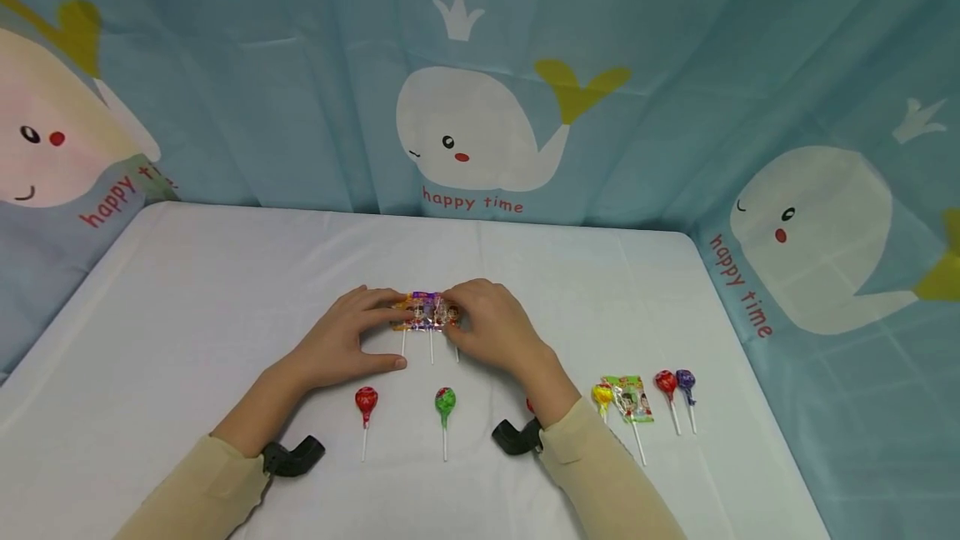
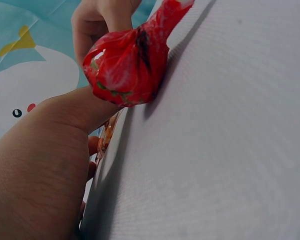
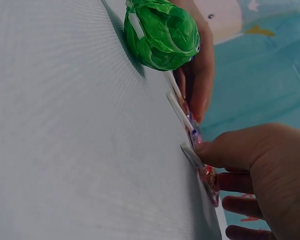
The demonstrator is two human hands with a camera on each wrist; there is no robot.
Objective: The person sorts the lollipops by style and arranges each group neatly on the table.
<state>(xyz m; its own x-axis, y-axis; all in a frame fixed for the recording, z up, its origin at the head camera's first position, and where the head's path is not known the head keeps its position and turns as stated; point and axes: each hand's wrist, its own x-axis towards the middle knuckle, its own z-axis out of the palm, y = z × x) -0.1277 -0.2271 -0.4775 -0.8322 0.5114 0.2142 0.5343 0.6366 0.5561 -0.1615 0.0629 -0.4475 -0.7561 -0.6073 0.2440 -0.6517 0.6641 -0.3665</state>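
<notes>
Three lollipops in flat, shiny printed wrappers lie side by side on the white table, sticks toward me. The middle lollipop [image 1: 427,313] is purple; the left lollipop [image 1: 403,323] looks orange. My left hand [image 1: 348,340] rests its extended fingers on the left one, thumb spread apart on the cloth. With thumb and fingers, my right hand [image 1: 491,327] pinches the right lollipop [image 3: 208,180], partly covering it. Nearer me lie a red lollipop [image 1: 366,400] and a green lollipop [image 1: 445,401], both round. In the wrist views, these two loom in front of the hands.
To the right lie a yellow lollipop [image 1: 602,395], a green flat-wrapped lollipop [image 1: 632,400], a red lollipop [image 1: 666,383] and a purple lollipop [image 1: 686,382]. Another red one is mostly hidden by my right wrist. A blue whale-print curtain [image 1: 300,107] borders the table [image 1: 225,273].
</notes>
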